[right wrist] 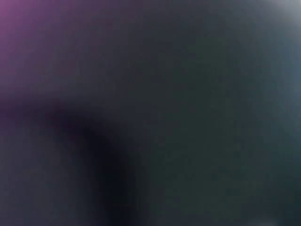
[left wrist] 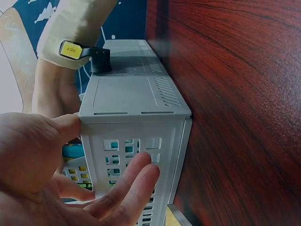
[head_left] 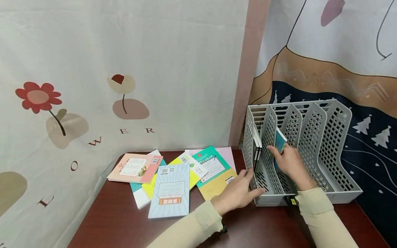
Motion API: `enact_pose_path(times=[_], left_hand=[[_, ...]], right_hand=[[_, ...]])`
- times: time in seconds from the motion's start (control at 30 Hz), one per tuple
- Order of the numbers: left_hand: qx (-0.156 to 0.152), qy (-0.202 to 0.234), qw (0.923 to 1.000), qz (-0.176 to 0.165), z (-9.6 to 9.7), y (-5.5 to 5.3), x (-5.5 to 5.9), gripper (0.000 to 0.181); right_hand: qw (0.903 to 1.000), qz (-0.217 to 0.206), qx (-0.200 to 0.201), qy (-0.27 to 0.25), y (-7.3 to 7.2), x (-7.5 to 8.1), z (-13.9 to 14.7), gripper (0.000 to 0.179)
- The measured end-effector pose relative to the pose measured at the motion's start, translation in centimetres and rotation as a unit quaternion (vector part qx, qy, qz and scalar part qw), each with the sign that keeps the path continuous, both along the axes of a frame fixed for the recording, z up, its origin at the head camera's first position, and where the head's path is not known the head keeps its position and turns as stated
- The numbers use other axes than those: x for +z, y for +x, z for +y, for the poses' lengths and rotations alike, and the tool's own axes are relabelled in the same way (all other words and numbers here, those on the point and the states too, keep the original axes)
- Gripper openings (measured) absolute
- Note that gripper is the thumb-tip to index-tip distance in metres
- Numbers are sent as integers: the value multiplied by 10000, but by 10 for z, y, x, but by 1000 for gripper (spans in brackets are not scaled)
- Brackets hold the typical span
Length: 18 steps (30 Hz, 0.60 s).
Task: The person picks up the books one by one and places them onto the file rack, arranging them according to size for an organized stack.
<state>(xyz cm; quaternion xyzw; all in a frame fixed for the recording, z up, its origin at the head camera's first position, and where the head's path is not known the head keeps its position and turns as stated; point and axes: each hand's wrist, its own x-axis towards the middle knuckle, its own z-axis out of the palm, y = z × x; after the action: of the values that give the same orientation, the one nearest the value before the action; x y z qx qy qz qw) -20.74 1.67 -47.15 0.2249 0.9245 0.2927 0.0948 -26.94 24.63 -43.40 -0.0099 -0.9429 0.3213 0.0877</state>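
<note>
A light grey file organizer [head_left: 308, 199] with perforated dividers stands at the right of the table. My right hand [head_left: 293, 165] reaches into it and grips a thin blue book [head_left: 280, 140] upright beside a divider, thumb on the left; the book's lower part is partly hidden. My left hand [head_left: 235, 191] touches the organizer's front left corner, thumb at the front lip. In the left wrist view, two straight fingers [left wrist: 141, 179] extend along its outer side wall [left wrist: 176, 141]. Slim books [head_left: 257, 150] stand in the leftmost compartment. The right wrist view is dark and blurred.
Left of the organizer lies a loose pile of books: a light blue one [head_left: 172, 196] in front, a pink one [head_left: 134, 168], and a green and yellow one [head_left: 214, 172]. A printed cloth [head_left: 186, 75] hangs behind the table [head_left: 114, 217].
</note>
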Motion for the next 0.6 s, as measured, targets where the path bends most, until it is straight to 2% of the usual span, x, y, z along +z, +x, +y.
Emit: enact_pose_path(times=[0.13,0.3,0.4,0.53,0.6], left_hand=[[-7,-47,10000,73,0,-1,0,88],[-24,-61,9999,135,-1,-2,1,88],[-17,-56,9999,160,-1,-1,0,88],[-12,-41,9998,183,-2,0,-2,88],[-15,-28,9998,202,-2,0,-4,88]], right_hand=[[9997,-136,213,57,-1,-6,-1,50],[9989,-106,443,83,-2,-11,-1,43],[9983,-286,497,116,-1,-11,1,47],[9954,-763,559,162,3,-13,4,54],[9944,-834,592,259,6,-14,5,58]])
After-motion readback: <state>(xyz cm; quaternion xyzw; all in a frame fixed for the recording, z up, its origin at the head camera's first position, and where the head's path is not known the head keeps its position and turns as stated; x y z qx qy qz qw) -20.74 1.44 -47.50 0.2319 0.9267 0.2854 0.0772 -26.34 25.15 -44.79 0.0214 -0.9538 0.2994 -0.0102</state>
